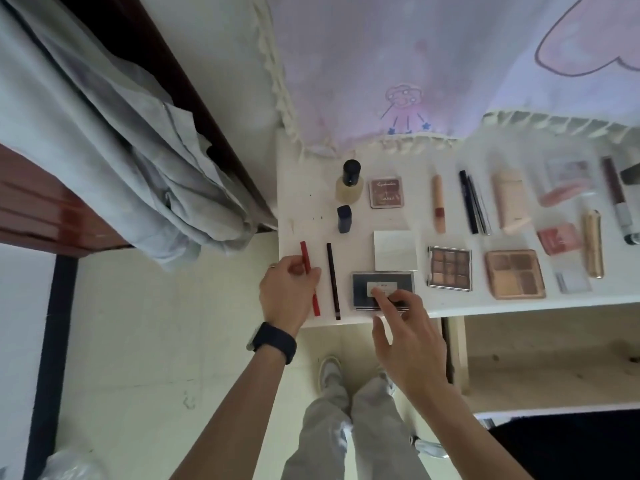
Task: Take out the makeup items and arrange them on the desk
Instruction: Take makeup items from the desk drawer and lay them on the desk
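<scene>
Left hand (289,292) grips red pencil (304,258); right hand (405,337) loose, fingertips resting on dark case (382,284). Pencil slim, lying at near-left corner of white desk (460,304), dark pencil (333,282) just beside, parallel. Its middle hidden under fingers; case label unreadable; far-right items blurred. Left fingers curled; right thumb clear of case.

Left hand (289,292) (dark band on wrist), centre-left of frame, pinches a red pencil (304,254); right hand (410,344), centre, fingers (382,301) spread straight.
</scene>
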A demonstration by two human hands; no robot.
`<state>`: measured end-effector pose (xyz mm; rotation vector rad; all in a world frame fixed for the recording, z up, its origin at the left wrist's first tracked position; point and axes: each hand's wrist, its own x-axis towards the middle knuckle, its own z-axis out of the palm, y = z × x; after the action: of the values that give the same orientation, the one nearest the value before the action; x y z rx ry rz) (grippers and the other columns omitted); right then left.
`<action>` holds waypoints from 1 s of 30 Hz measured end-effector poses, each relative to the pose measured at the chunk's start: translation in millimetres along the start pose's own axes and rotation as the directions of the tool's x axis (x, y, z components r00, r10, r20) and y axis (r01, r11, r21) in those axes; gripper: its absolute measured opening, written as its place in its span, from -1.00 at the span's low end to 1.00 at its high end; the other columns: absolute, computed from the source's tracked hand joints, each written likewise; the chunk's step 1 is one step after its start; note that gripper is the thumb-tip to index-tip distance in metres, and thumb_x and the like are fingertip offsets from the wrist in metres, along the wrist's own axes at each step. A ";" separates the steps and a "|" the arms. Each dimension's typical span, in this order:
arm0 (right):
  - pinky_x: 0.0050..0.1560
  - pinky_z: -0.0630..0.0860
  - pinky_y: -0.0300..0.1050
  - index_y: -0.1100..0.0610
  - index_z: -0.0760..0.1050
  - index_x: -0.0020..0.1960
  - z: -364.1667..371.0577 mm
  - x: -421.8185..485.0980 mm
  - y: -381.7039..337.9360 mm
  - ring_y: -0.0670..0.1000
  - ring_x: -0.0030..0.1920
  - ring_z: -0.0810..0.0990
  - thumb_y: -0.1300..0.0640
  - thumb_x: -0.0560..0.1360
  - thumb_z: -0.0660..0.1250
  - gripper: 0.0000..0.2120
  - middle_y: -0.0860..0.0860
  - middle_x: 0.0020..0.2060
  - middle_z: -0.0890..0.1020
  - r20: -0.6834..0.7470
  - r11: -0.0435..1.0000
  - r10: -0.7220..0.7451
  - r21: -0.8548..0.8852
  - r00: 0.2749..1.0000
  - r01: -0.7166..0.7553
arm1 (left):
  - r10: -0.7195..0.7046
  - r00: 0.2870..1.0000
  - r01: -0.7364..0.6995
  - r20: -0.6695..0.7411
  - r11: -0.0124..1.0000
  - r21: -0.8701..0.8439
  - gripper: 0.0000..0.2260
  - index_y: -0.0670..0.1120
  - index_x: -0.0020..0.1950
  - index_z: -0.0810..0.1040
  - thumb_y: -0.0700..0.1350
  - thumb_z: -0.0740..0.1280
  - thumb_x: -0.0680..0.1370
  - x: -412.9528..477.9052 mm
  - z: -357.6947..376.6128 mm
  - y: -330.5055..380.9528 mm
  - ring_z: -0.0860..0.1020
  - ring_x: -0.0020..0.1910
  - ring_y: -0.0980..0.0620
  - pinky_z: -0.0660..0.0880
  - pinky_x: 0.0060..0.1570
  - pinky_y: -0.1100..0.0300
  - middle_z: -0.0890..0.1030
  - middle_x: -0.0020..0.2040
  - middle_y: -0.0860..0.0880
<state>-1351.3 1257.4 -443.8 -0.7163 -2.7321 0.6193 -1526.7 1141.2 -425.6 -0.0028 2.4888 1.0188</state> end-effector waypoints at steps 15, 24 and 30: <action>-0.28 0.57 -0.19 0.08 0.55 0.37 0.8 -4.0 4.3 -0.01 -0.18 0.61 0.23 0.42 0.47 -0.48 0.07 0.17 0.53 0.041 0.996 0.013 0.082 0.999 -0.017 | 0.573 0.808 -0.525 0.136 0.597 0.607 -0.54 0.11 0.46 0.45 0.22 0.15 0.60 -13.9 29.1 -23.7 0.42 0.39 -0.09 0.46 0.27 -0.05 0.45 0.47 0.02; -0.31 0.60 -0.11 0.05 0.50 0.42 -0.5 -5.8 5.9 0.03 -0.12 0.61 0.22 0.44 0.43 -0.46 0.06 0.20 0.49 0.066 0.995 0.026 0.098 0.997 -0.032 | 0.379 0.925 -0.373 0.031 0.891 0.260 -0.63 0.16 0.43 0.45 0.04 0.28 0.61 -12.5 7.0 -16.0 0.50 0.17 0.00 0.53 0.13 0.08 0.50 0.24 0.00; -0.32 0.59 -0.14 0.05 0.49 0.42 -0.5 -5.3 4.9 0.01 -0.12 0.59 0.21 0.46 0.43 -0.47 0.06 0.21 0.49 0.086 0.994 0.037 0.103 0.996 -0.046 | 0.208 0.970 -0.236 0.126 0.929 0.287 -0.73 0.11 0.22 0.54 0.06 0.41 0.54 -0.2 -8.4 -2.8 0.56 -0.10 0.07 0.54 -0.04 0.08 0.58 -0.07 0.08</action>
<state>-1344.6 1258.7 -446.3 -0.7396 -2.7421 0.8129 -1529.4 1133.5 -422.0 0.4205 2.5723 0.6936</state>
